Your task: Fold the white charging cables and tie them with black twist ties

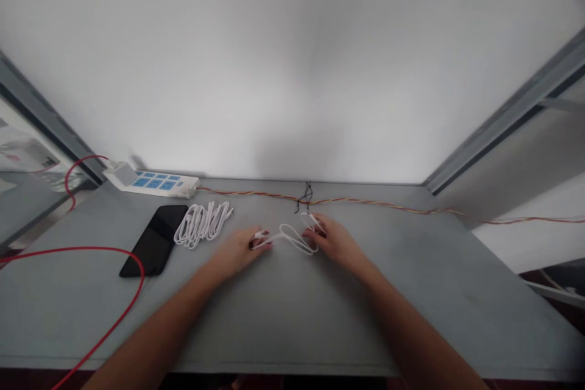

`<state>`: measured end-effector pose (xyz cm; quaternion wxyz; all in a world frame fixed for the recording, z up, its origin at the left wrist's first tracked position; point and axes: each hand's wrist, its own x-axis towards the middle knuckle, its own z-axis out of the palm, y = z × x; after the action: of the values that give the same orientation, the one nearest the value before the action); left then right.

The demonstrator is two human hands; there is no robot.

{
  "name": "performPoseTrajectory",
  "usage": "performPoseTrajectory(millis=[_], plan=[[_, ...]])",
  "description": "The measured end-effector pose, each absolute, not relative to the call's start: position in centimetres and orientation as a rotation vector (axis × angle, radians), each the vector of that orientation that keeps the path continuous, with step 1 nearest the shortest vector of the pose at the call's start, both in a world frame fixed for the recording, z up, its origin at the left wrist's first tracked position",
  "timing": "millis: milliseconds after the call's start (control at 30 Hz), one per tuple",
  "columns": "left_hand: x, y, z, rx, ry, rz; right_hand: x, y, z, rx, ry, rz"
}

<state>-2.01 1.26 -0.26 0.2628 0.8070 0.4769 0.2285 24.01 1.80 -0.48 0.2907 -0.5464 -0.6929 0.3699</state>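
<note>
Here's a red cable [91, 248] crossing the phone [155, 241]; touching or not, I can't tell. If the left arm [178, 311] snags it, the phone might get dragged. Just right of the phone, a bundle of white cables [203, 223]. Farther right, the left hand [235, 250], fingers nearly together, pinching a white cord [280, 235]! Yanked, its loops could knot. Farthest right of the phone, the right hand [336, 241], narrow too, grips the same cord.

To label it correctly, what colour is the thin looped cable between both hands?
The thin looped cable is white; it shows best in the head view.
</note>
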Motion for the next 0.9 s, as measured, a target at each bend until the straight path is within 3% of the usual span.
performPoseTrajectory(millis=[233,500,900], plan=[[-1.4,1.6,0.0,1.371,1.293,0.885,22.8,1.4,-0.1,-1.419,-1.467,1.425],[0.0,0.9,0.4,1.264,1.171,0.813,21.6,0.8,-0.6,-1.19,-1.483,1.676],[0.0,1.5,3.0,0.7,0.924,0.819,21.2,1.9,1.5,-1.243,-1.335,1.374]])
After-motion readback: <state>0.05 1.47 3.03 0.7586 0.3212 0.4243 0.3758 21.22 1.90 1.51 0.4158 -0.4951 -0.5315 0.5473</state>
